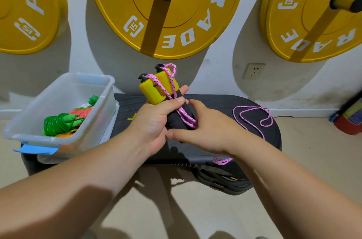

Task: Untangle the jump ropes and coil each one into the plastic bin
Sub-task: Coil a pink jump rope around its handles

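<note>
My left hand [154, 121] grips the two yellow-and-black handles [154, 90] of a pink braided jump rope [252, 119], held upright together above the black platform [225, 101]. Loops of the pink cord run over the handles. My right hand [203, 131] pinches the cord against the handles' black foam. The loose rest of the cord lies in loops on the platform to the right, and one bit hangs under my right wrist. The clear plastic bin [39, 135] at the left holds a coiled green rope [58, 124] and an orange-red coiled rope [81, 112].
The bin stands on its lid at the platform's left end. Big yellow weight plates [195, 13] hang on the white wall behind. A wall socket [253, 71] sits low on the wall. A red object [348, 121] stands on the floor at the far right.
</note>
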